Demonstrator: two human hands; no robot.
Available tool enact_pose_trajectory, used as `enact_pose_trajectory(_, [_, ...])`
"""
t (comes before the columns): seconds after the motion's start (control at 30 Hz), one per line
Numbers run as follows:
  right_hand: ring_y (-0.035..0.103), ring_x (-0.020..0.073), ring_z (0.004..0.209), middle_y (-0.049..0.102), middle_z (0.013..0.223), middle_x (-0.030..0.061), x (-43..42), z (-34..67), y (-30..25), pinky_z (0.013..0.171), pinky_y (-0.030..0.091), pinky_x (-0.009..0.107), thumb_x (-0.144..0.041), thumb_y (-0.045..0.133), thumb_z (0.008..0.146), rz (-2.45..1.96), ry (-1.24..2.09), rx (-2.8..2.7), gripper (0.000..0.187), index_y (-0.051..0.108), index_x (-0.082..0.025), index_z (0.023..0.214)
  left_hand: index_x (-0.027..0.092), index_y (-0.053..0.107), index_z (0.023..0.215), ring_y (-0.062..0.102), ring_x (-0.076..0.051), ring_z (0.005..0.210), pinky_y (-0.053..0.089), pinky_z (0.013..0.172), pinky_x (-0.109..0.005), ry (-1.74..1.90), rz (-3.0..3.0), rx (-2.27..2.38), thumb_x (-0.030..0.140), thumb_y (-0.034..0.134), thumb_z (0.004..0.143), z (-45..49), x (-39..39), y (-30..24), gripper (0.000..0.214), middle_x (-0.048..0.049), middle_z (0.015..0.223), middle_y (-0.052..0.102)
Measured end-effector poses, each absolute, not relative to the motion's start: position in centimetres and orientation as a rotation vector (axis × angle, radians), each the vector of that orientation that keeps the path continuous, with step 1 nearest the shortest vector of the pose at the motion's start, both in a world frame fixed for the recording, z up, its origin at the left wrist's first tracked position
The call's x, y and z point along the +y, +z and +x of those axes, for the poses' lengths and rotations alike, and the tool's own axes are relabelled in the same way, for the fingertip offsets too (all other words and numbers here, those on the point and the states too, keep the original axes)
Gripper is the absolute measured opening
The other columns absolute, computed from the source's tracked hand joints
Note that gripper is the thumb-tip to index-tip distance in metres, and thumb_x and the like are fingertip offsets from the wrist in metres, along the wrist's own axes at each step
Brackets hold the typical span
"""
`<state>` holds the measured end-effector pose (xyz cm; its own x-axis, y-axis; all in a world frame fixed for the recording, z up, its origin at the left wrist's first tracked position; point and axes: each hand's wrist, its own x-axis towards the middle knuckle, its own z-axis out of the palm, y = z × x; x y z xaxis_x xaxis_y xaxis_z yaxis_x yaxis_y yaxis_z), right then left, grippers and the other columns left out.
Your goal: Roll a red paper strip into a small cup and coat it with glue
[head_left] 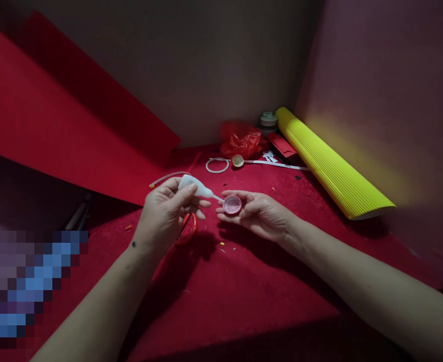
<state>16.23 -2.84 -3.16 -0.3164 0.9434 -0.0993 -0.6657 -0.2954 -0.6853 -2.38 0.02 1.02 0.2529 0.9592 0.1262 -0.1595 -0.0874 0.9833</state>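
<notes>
My left hand [171,203] is closed around a white glue bottle [194,186], tilted so that its thin nozzle points right and down. The nozzle tip reaches the edge of a small round pink-and-white cup-like piece with a dark red rim [232,205]; whether they touch I cannot tell. My right hand [261,213] holds this piece between its fingers, its hollow side facing me. Beneath my left hand lie red-handled scissors [191,229], partly hidden by the hand and its shadow.
A yellow corrugated roll [334,166] leans at the right. Large red sheets [74,110] slope in from the left. Toward the back are a crumpled red plastic bag [240,140], a jar [268,120], a white ring [217,165] and a small round cup [237,161]. Scraps dot the red cloth [244,296].
</notes>
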Motion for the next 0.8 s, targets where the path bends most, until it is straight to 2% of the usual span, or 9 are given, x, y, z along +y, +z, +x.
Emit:
enact_pose_trajectory(0.2, [0.065, 0.0183, 0.089, 0.064, 0.097, 0.0071, -2.98, 16.00, -3.28, 0.101, 0.046, 0.041, 0.006, 0.057, 0.057, -0.593, 1.834, -0.696, 0.044, 0.061, -0.012, 0.097, 0.013, 0.062, 0.087, 0.068, -0.016, 0.061, 0.052, 0.045, -0.021, 1.149, 1.288, 0.836, 0.025, 0.069, 0.077, -2.36, -0.09, 0.65, 0.017, -0.0064, 0.077, 0.071])
enact_pose_trajectory(0.5, [0.068, 0.0216, 0.092, 0.066, 0.102, 0.0086, -2.96, 16.17, -3.51, 0.103, 0.042, 0.041, 0.001, 0.063, 0.057, -0.619, 1.881, -0.774, 0.050, 0.060, -0.012, 0.105, 0.012, 0.059, 0.082, 0.068, -0.018, 0.061, 0.052, 0.044, -0.023, 1.134, 1.270, 0.827, 0.023, 0.066, 0.078, -2.43, -0.12, 0.67, 0.014, -0.0072, 0.077, 0.070])
enact_pose_trajectory(0.8, [0.068, 0.0167, 0.085, 0.067, 0.095, 0.0077, -3.18, 16.08, -3.15, 0.091, 0.050, 0.032, -0.004, 0.074, 0.059, -0.674, 1.848, -0.841, 0.054, 0.060, -0.011, 0.110, 0.013, 0.059, 0.079, 0.059, -0.011, 0.048, 0.043, 0.039, -0.019, 1.200, 1.233, 0.854, 0.021, 0.060, 0.079, -2.61, -0.08, 1.27, 0.009, -0.0048, 0.071, 0.068])
